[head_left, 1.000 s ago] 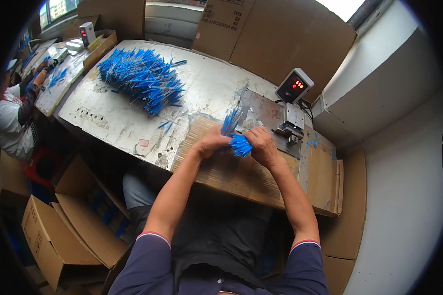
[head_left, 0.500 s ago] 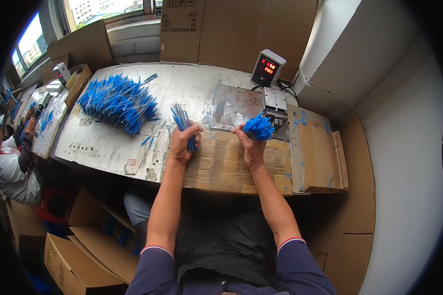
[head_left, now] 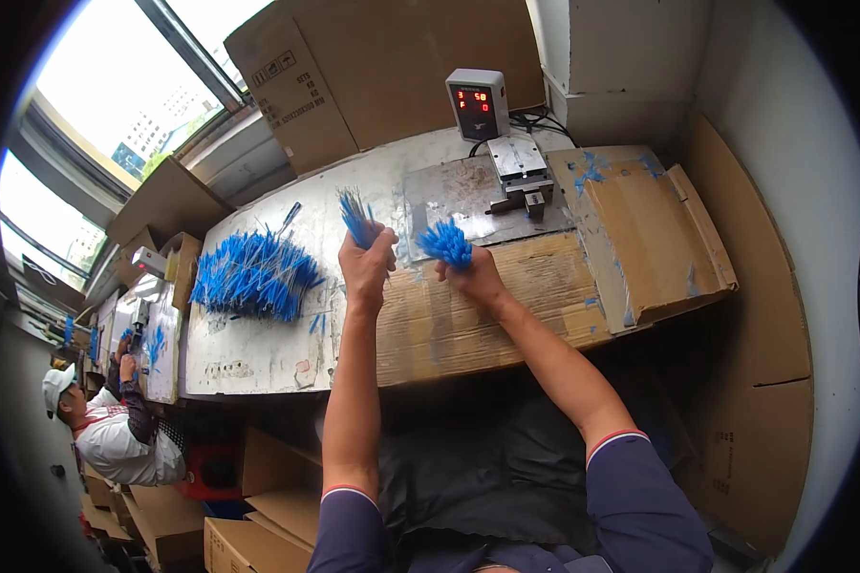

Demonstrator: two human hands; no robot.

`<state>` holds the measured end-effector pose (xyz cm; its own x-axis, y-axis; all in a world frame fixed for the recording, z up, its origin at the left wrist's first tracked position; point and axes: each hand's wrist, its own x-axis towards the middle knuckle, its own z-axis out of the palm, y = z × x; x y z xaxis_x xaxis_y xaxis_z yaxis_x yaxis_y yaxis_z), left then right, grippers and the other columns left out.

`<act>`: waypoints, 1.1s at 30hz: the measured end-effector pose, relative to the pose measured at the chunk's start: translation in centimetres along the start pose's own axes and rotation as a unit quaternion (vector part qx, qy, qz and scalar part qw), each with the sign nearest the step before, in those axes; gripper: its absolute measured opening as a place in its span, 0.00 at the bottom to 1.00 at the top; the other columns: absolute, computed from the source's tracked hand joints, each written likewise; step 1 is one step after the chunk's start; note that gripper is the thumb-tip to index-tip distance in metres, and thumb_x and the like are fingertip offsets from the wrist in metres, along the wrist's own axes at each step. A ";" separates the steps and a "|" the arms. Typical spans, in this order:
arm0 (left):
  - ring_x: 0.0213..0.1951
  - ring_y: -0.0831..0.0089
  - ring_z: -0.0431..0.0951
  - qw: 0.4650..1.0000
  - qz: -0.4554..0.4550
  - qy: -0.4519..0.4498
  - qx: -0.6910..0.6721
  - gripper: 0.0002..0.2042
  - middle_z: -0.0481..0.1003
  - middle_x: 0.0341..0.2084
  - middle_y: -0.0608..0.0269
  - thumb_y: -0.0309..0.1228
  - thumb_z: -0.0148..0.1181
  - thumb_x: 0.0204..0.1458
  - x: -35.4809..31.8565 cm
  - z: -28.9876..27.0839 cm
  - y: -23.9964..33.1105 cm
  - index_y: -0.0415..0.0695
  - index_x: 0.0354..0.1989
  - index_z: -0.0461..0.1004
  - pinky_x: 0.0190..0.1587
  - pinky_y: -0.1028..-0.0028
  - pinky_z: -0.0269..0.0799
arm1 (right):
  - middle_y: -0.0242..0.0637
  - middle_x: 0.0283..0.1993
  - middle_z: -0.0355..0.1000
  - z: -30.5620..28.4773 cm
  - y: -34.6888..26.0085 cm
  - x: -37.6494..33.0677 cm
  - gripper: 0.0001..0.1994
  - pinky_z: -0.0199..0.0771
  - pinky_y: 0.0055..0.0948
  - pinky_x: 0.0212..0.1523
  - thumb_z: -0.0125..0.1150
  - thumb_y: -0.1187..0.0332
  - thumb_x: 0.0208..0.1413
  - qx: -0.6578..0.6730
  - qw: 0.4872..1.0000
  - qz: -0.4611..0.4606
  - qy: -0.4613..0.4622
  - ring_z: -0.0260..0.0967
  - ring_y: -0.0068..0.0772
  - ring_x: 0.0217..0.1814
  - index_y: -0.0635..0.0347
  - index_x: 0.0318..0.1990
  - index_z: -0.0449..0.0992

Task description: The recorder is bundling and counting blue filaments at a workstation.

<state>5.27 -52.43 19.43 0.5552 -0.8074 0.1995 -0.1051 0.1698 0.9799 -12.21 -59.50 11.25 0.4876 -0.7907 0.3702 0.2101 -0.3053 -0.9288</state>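
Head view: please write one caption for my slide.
Left hand grips a blue-and-grey bundle of strands, right hand a blue bundle, above a workbench with a blue pile.

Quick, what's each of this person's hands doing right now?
Left hand: closed around a bundle of thin blue-and-grey strands.
Right hand: closed around a thicker-looking blue bundle, blue ends fanned out.

Left forearm (head_left: pixel 352 392) runs almost straight up the view, and the left hand (head_left: pixel 365 267) is curled tight, fingers (head_left: pixel 384 250) wrapped round to its right side! Across from it, the right forearm (head_left: pixel 564 368) slants inward to the right hand (head_left: pixel 475 277), curled too, near the left but not touching.
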 end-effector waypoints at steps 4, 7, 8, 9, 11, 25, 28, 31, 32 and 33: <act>0.23 0.82 0.74 0.992 0.052 -0.023 0.111 0.07 0.78 0.27 0.66 0.30 0.65 0.59 3.5 4.3 3.7 0.41 0.41 0.76 0.25 0.78 0.70 | 0.33 0.30 0.80 -0.1 0.0 -0.1 0.07 0.80 0.25 0.34 0.57 0.81 0.57 0.056 0.997 0.047 -0.003 0.78 0.21 0.31 0.64 0.39 0.80; 0.29 0.74 0.78 0.937 0.167 -0.026 0.307 0.10 0.79 0.26 0.66 0.33 0.67 0.56 3.6 6.8 2.3 0.40 0.39 0.77 0.34 0.71 0.73 | 0.33 0.30 0.80 0.5 -0.2 -0.2 0.06 0.79 0.26 0.33 0.58 0.81 0.57 0.038 0.998 0.052 -0.012 0.78 0.22 0.30 0.64 0.38 0.80; 0.32 0.73 0.79 0.921 0.130 -0.068 0.361 0.11 0.79 0.27 0.66 0.34 0.66 0.56 3.2 7.3 1.7 0.40 0.40 0.77 0.39 0.70 0.74 | 0.33 0.30 0.80 0.6 -0.3 -0.2 0.06 0.79 0.26 0.33 0.58 0.81 0.57 0.039 0.998 0.052 -0.009 0.78 0.22 0.30 0.64 0.38 0.80; 0.32 0.74 0.78 0.935 0.118 -0.105 0.318 0.10 0.79 0.27 0.66 0.33 0.66 0.56 3.5 7.1 1.5 0.40 0.40 0.78 0.39 0.71 0.74 | 0.34 0.31 0.80 0.8 -0.3 -0.1 0.05 0.79 0.27 0.33 0.59 0.80 0.58 0.029 0.997 0.067 -0.009 0.78 0.22 0.30 0.64 0.38 0.80; 0.33 0.75 0.78 0.949 0.088 -0.133 0.273 0.10 0.80 0.28 0.65 0.32 0.65 0.56 4.3 6.4 1.9 0.39 0.41 0.78 0.39 0.72 0.74 | 0.34 0.31 0.80 0.6 -1.0 -0.1 0.04 0.79 0.27 0.34 0.63 0.79 0.58 0.028 0.995 0.091 -0.022 0.78 0.22 0.32 0.64 0.40 0.80; 0.32 0.48 0.81 0.883 0.266 -0.098 0.373 0.09 0.78 0.27 0.50 0.30 0.65 0.55 1.4 9.7 6.0 0.42 0.41 0.75 0.34 0.58 0.75 | 0.35 0.29 0.78 0.1 -0.6 -0.2 0.03 0.75 0.29 0.33 0.64 0.75 0.60 0.043 0.993 0.102 -0.046 0.75 0.23 0.30 0.65 0.38 0.79; 0.32 0.49 0.81 0.807 0.373 -0.177 0.422 0.08 0.78 0.27 0.47 0.29 0.64 0.56 1.2 9.6 3.7 0.43 0.42 0.75 0.34 0.61 0.75 | 0.35 0.29 0.78 0.2 -0.8 -0.1 0.03 0.74 0.30 0.33 0.65 0.75 0.60 0.006 0.994 0.094 -0.051 0.75 0.24 0.29 0.65 0.37 0.80; 0.28 0.64 0.80 0.887 0.289 -0.132 0.335 0.10 0.78 0.25 0.57 0.29 0.64 0.58 1.6 8.6 4.6 0.42 0.46 0.77 0.32 0.67 0.74 | 0.33 0.29 0.78 0.2 -1.4 -0.2 0.04 0.74 0.31 0.33 0.66 0.73 0.60 -0.021 0.995 0.085 -0.043 0.74 0.24 0.29 0.65 0.37 0.80; 0.26 0.71 0.79 0.940 0.233 -0.081 0.237 0.11 0.77 0.25 0.62 0.29 0.65 0.59 2.0 8.1 4.9 0.41 0.47 0.77 0.31 0.69 0.74 | 0.31 0.28 0.77 0.1 -1.7 -0.2 0.05 0.74 0.31 0.33 0.66 0.72 0.60 -0.021 0.997 0.067 -0.026 0.73 0.24 0.29 0.64 0.37 0.80; 0.26 0.81 0.74 0.975 0.123 -0.081 0.164 0.12 0.76 0.25 0.69 0.30 0.66 0.60 2.3 6.9 4.7 0.39 0.48 0.77 0.28 0.75 0.71 | 0.31 0.28 0.77 0.1 -1.7 -0.3 0.05 0.74 0.31 0.33 0.66 0.72 0.60 -0.021 0.997 0.067 -0.023 0.73 0.24 0.29 0.64 0.37 0.80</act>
<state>0.39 -57.40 24.58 0.3445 -0.8484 0.4018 -0.4918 0.2015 0.8471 -12.68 -58.69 12.70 0.5479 -0.8007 0.2422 0.1054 -0.2211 -0.9695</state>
